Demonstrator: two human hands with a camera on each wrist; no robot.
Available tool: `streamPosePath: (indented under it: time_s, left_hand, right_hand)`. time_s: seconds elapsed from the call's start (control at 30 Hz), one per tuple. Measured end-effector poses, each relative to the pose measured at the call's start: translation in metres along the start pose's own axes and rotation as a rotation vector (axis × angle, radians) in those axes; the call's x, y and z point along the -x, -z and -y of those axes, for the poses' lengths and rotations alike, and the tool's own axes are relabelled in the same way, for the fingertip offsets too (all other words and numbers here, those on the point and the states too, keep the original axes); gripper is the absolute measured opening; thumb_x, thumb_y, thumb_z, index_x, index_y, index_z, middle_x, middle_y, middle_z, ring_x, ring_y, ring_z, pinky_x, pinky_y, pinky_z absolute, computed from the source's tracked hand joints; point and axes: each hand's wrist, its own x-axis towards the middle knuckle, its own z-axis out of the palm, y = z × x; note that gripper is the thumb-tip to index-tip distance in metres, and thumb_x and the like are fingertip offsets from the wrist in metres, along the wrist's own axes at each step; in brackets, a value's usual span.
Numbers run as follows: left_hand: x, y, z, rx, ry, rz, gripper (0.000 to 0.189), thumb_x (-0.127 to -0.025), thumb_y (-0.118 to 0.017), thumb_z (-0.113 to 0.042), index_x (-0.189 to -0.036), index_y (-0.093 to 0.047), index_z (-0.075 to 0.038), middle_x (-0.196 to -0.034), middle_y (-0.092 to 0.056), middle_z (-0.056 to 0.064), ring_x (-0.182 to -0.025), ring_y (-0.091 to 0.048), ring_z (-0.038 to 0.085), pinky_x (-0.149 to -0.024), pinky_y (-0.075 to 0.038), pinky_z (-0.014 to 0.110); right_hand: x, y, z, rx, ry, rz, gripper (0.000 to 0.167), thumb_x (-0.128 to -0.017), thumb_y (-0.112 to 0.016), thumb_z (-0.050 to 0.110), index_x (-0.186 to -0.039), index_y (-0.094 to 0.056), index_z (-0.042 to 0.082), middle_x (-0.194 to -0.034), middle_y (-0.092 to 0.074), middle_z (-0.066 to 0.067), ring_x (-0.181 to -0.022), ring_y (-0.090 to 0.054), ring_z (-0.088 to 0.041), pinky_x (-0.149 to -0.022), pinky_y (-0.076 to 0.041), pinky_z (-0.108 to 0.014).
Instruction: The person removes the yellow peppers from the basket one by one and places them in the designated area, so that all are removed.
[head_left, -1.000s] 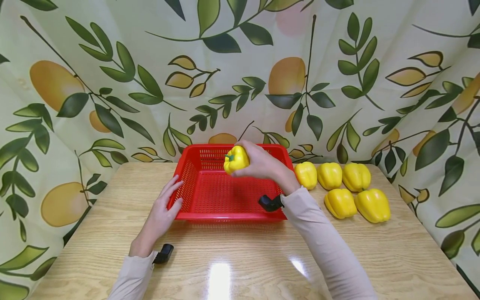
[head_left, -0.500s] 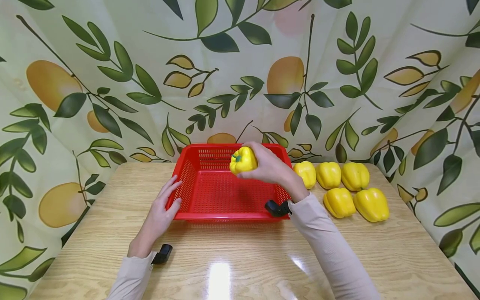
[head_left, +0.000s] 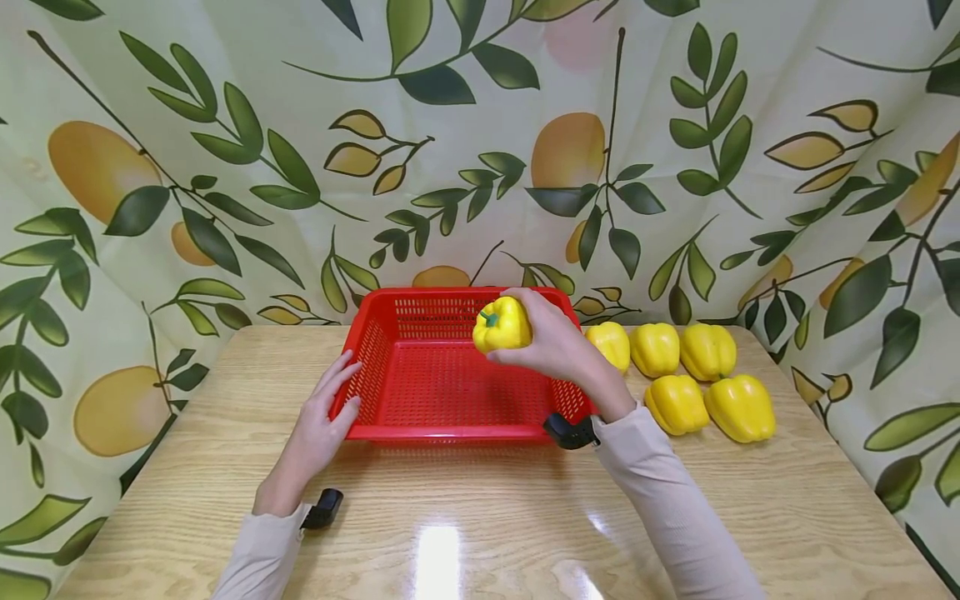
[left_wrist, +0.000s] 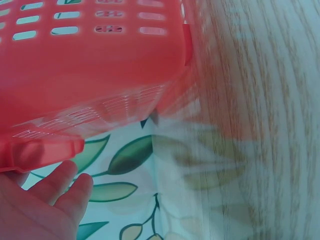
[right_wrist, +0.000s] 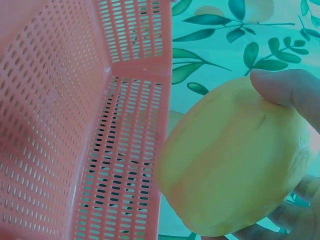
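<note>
A yellow bell pepper [head_left: 501, 324] with a green stem is held by my right hand [head_left: 551, 340] above the right half of a red plastic basket [head_left: 450, 432]. In the right wrist view, thumb and fingers wrap the pepper [right_wrist: 235, 160] beside the basket's slotted wall [right_wrist: 120, 150]. At the basket's left side my left hand [head_left: 318, 429] rests its fingers along the rim, thumb spread apart. From the left wrist view, the fingers [left_wrist: 72, 197] lie fairly straight just at the basket's rim [left_wrist: 45, 152]. No pepper shows on the visible basket floor.
Several yellow bell peppers [head_left: 677, 406] stand in two rows on the wooden table [head_left: 360, 533], right of the basket. A leaf-and-fruit patterned cloth [head_left: 450, 133] hangs close behind the table. Each wrist carries a black camera mount [head_left: 570, 431].
My right hand has moved to the right with the bell pepper, still above the basket. The left hand stays at the basket's left rim, and the whole view shifts slightly.
</note>
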Motion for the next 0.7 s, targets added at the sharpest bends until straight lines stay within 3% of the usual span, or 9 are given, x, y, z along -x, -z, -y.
streamPosePath:
  time_s: [0.53,0.7]
  left_hand:
    - [0.000,0.000,0.000,-0.002,0.009,0.010,0.048,-0.096,-0.051,-0.004,-0.144,-0.047,-0.002,-0.162,-0.028,0.010,-0.148,-0.028,0.038,-0.112,-0.034,0.062]
    - [0.000,0.000,0.000,-0.010,0.012,0.010,0.048,-0.096,-0.051,-0.005,-0.144,-0.047,-0.003,-0.163,-0.029,0.009,-0.148,-0.029,0.037,-0.113,-0.034,0.057]
  right_hand:
    - [0.023,-0.002,-0.010,-0.025,0.015,-0.079,0.079,-0.075,-0.084,0.034,-0.139,-0.043,0.014,-0.124,-0.056,-0.004,-0.105,-0.057,-0.022,-0.084,-0.056,-0.037]
    - [0.031,0.000,-0.015,-0.038,-0.023,-0.088,0.080,-0.075,-0.083,0.035,-0.140,-0.041,0.014,-0.125,-0.055,-0.004,-0.107,-0.056,-0.023,-0.086,-0.057,-0.039]
